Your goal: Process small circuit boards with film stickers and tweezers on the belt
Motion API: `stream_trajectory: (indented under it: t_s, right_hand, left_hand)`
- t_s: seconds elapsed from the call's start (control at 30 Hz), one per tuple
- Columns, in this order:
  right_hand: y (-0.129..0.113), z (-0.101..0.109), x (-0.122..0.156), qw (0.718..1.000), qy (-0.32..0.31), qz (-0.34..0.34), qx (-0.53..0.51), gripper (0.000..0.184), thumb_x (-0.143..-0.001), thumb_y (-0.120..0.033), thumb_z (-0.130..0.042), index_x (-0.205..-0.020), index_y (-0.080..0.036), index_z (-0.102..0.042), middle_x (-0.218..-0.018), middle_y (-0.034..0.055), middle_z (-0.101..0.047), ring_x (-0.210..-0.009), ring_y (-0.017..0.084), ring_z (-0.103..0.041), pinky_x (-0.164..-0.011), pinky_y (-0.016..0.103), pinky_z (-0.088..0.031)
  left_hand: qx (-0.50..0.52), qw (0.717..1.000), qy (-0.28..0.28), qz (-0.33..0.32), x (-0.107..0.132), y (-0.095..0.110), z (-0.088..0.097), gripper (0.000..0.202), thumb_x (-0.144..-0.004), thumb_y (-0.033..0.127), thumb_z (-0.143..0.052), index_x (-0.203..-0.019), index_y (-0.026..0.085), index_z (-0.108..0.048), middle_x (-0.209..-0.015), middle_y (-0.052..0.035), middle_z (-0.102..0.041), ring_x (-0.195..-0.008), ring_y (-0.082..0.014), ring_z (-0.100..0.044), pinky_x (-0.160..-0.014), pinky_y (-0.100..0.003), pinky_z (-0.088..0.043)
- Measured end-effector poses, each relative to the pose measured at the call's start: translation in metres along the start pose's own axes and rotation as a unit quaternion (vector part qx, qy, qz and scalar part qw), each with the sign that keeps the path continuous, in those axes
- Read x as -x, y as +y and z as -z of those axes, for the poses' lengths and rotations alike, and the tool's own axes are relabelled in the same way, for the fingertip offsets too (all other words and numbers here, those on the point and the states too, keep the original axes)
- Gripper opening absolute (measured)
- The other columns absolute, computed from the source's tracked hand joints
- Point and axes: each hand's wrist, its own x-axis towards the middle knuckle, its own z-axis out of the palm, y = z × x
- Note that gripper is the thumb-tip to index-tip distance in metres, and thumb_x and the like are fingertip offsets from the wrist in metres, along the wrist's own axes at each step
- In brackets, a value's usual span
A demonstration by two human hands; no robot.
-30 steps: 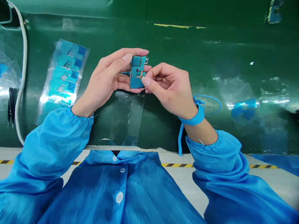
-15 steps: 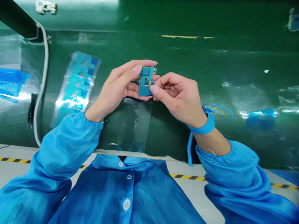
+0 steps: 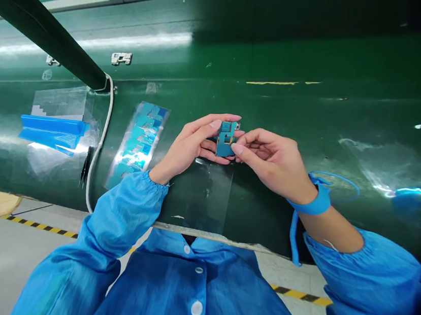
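A small blue circuit board (image 3: 226, 138) with gold contacts is held upright above the green table (image 3: 278, 109). My left hand (image 3: 192, 145) grips its left edge with thumb and fingers. My right hand (image 3: 271, 160) pinches its right edge; a blue wrist strap (image 3: 314, 203) with a coiled cord circles that wrist. A clear plastic sheet (image 3: 206, 193) lies flat on the table just under both hands.
A clear strip holding several blue boards (image 3: 138, 141) lies left of my hands. Further left are a blue tray in clear bags (image 3: 52, 130), a white cable (image 3: 98, 149) and a dark rail (image 3: 38, 24). Small metal parts (image 3: 121, 58) sit further back. Clear bags (image 3: 386, 164) lie at right.
The view has swung left and tilted, so hands and board now sit lower and further right in the picture. Both hands keep the same grip on the board.
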Motion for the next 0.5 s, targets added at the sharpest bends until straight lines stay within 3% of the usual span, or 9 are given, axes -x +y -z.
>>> stream_trajectory:
  t_s: [0.5]
  right_hand:
    - [-0.0045,-0.0001,0.0011,0.999,-0.01,-0.008,-0.045,0.038,-0.091,-0.054,-0.092,-0.087,-0.021,-0.073,-0.081,0.0017,-0.072,-0.07,0.014,-0.068,-0.071,0.029,-0.065]
  left_hand:
    - [-0.016,1.0,0.018,-0.005,0.0002,0.0029,-0.0035,0.049,-0.109,0.053,-0.063,-0.145,0.02,-0.068,-0.134,-0.0119,-0.082,-0.091,-0.0237,-0.086,-0.083,-0.038,-0.075]
